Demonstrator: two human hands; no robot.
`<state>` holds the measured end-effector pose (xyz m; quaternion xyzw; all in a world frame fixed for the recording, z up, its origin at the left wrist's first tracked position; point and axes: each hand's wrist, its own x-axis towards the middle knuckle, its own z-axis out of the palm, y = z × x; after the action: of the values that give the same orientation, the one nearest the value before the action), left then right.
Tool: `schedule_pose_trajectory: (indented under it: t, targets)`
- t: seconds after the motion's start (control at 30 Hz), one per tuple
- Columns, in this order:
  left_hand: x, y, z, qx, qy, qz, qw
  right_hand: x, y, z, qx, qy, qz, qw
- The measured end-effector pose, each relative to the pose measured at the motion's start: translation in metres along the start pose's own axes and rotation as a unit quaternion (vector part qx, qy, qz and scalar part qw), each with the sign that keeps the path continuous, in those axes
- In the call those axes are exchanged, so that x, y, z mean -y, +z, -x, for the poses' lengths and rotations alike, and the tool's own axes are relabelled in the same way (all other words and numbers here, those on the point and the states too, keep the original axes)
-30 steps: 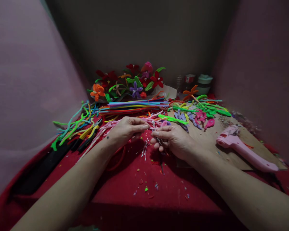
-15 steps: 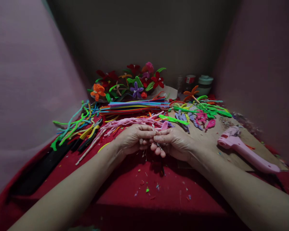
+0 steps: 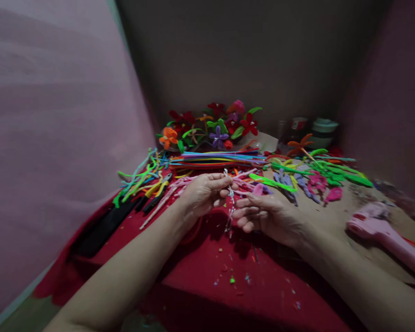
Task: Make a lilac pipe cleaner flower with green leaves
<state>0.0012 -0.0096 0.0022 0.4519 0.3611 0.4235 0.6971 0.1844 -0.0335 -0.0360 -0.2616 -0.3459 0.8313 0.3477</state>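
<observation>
My left hand pinches a small bunch of thin white flower stamens between thumb and fingers. The bunch stands upright, pale tips showing above the grip and more spreading out below. Just to the right, my right hand has its fingers apart and slightly bent, with nothing visible in them. Its fingertips are close beside the lower stamens; whether they touch is unclear. Behind the hands lie pink pipe cleaners and a bright green pipe-cleaner piece.
Pipe-cleaner flowers stand at the back behind a bundle of coloured pipe cleaners. Pliers lie at left, a pink glue gun on cardboard at right. Scraps dot the red cloth. A lidded jar stands behind.
My right hand has come away from my left and its fingers have opened. The stamen bunch stays in my left hand, now more exposed. The view has swung left.
</observation>
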Motion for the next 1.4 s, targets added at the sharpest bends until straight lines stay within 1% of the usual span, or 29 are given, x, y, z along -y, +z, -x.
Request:
schedule_pose_trajectory:
  t: [0.07, 0.1, 0.13, 0.17, 0.2, 0.27, 0.33, 0.37, 0.43, 0.5, 0.57, 0.67, 0.8, 0.87, 0.97, 1.07, 1.13, 1.17, 1.23, 1.3, 1.33, 1.37, 1.4]
  targets:
    - [-0.011, -0.008, 0.002, -0.033, 0.023, 0.033, 0.999, -0.001, -0.001, 0.0, -0.007, -0.001, 0.003, 1.0]
    - [-0.017, -0.014, 0.004, -0.059, 0.037, 0.041, 0.997, -0.001, 0.0, 0.0, -0.008, -0.002, 0.005, 1.0]
    - [-0.024, -0.021, 0.005, -0.083, 0.046, 0.037, 0.995, -0.001, 0.0, -0.001, -0.01, -0.004, 0.006, 1.0]
    - [-0.032, -0.03, 0.007, -0.122, 0.072, 0.016, 0.99, -0.001, 0.0, 0.0, -0.014, -0.005, 0.007, 1.0]
    - [-0.04, -0.041, 0.009, -0.177, 0.092, -0.026, 0.98, -0.001, 0.001, 0.0, -0.018, -0.006, 0.009, 1.0]
    - [-0.057, -0.066, 0.012, -0.224, 0.109, -0.053, 0.967, -0.001, 0.002, 0.001, -0.027, -0.006, 0.012, 1.0]
    - [-0.075, -0.096, 0.013, -0.272, 0.116, -0.079, 0.952, -0.001, 0.003, 0.001, -0.035, -0.004, 0.014, 0.999]
    - [-0.083, -0.112, 0.013, -0.296, 0.113, -0.095, 0.944, -0.001, 0.003, 0.001, -0.036, -0.003, 0.014, 0.999]
    - [-0.096, -0.142, 0.009, -0.346, 0.086, -0.128, 0.926, -0.001, 0.002, 0.001, -0.036, -0.001, 0.015, 0.999]
    - [-0.102, -0.167, 0.001, -0.387, 0.045, -0.158, 0.907, -0.002, 0.002, 0.0, -0.037, -0.001, 0.016, 0.999]
    - [-0.101, -0.186, -0.009, -0.418, 0.004, -0.186, 0.889, -0.001, 0.003, -0.001, -0.041, -0.003, 0.016, 0.999]
    - [-0.088, -0.199, -0.026, -0.444, -0.045, -0.231, 0.864, 0.0, 0.003, -0.002, -0.048, -0.009, 0.013, 0.999]
    - [-0.074, -0.204, -0.044, -0.461, -0.095, -0.3, 0.829, 0.002, 0.002, -0.003, -0.05, -0.019, 0.021, 0.998]
    - [-0.072, -0.206, -0.048, -0.468, -0.113, -0.337, 0.809, 0.002, 0.001, -0.003, -0.054, -0.019, 0.024, 0.998]
    - [-0.075, -0.209, -0.051, -0.474, -0.129, -0.39, 0.779, 0.001, 0.001, -0.003, -0.059, -0.016, 0.024, 0.998]
    - [-0.082, -0.207, -0.049, -0.48, -0.117, -0.436, 0.752, 0.001, 0.001, -0.002, -0.056, -0.011, 0.019, 0.998]
    - [-0.087, -0.199, -0.044, -0.483, -0.09, -0.46, 0.74, 0.002, 0.001, -0.002, -0.054, -0.012, 0.017, 0.998]
    - [-0.089, -0.192, -0.04, -0.481, -0.071, -0.469, 0.737, 0.003, 0.001, -0.001, -0.056, -0.018, 0.017, 0.998]
    - [-0.092, -0.172, -0.031, -0.464, -0.027, -0.48, 0.744, 0.005, 0.001, -0.001, -0.065, -0.039, 0.016, 0.997]
    - [-0.089, -0.144, -0.019, -0.428, 0.002, -0.478, 0.767, 0.007, 0.0, -0.001, -0.082, -0.063, 0.017, 0.994]
    - [-0.086, -0.127, -0.012, -0.402, 0.014, -0.473, 0.784, 0.008, 0.0, -0.001, -0.091, -0.075, 0.02, 0.993]
    - [-0.081, -0.109, -0.004, -0.363, 0.027, -0.464, 0.808, 0.009, -0.001, -0.001, -0.1, -0.084, 0.024, 0.991]
    - [-0.075, -0.09, 0.003, -0.291, 0.035, -0.445, 0.846, 0.009, -0.001, -0.001, -0.109, -0.092, 0.027, 0.989]
